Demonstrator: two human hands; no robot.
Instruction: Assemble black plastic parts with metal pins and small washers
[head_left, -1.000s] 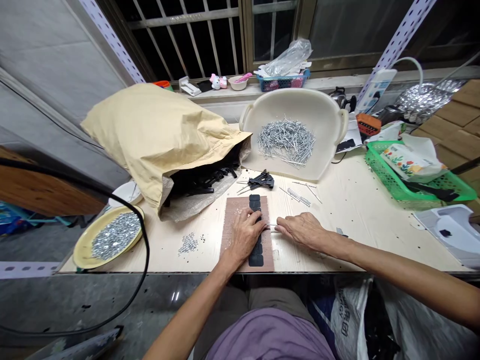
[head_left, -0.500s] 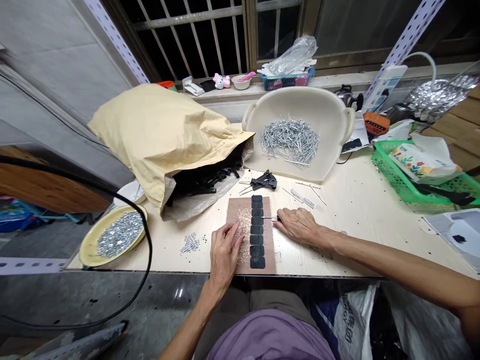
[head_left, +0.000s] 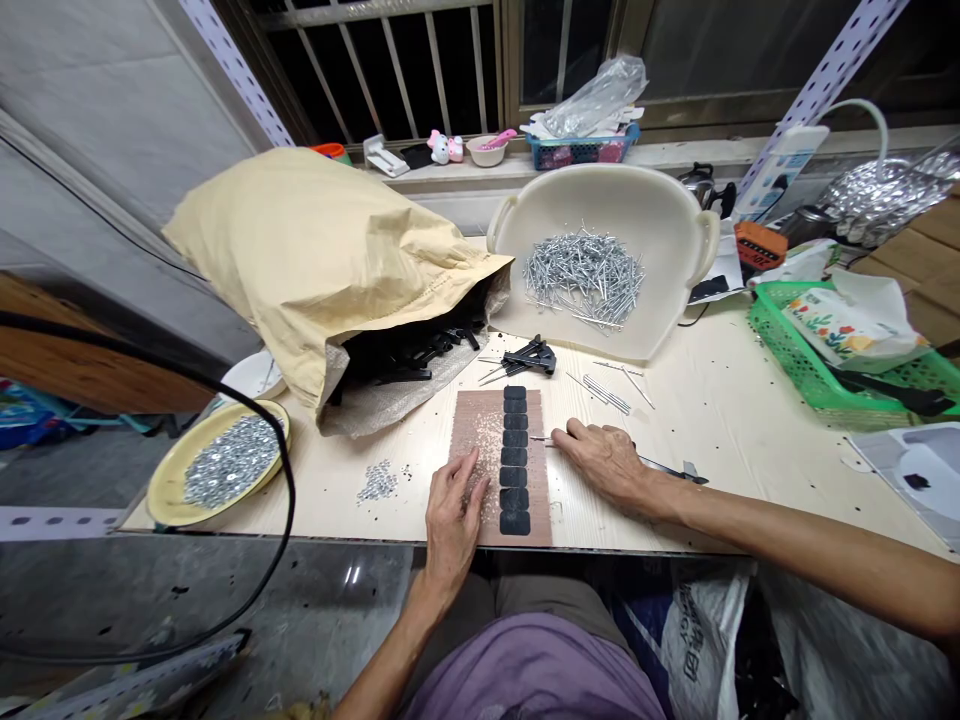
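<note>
My left hand [head_left: 451, 500] rests with fingers stretched out on a brown board [head_left: 466, 415] strewn with pale crumbs. Along this board runs a column of several black rounded pads [head_left: 514, 457]. To their right, my right hand [head_left: 604, 455] is closed low over the table. A thin metal rod [head_left: 541, 438] pokes out of its fingers towards the pads. Behind that hand lies a slim black piece [head_left: 671, 470] with a wider end; whether it joins the rod is hidden. Above the board sits a small heap of black plastic pieces with metal pins [head_left: 529, 358].
Loose nails [head_left: 606, 392] lie right of the heap. Behind stands a white basin [head_left: 517, 300] of nails, beside a tan sack [head_left: 300, 240] of black parts. Small metal pieces fill a yellow bowl [head_left: 161, 490]; more [head_left: 377, 482] lie loose. A green basket [head_left: 787, 340] stands right.
My right hand has shifted slightly right, drawing the rod tip away from the pads. The slim black piece now shows behind it. My left hand stays on the board.
</note>
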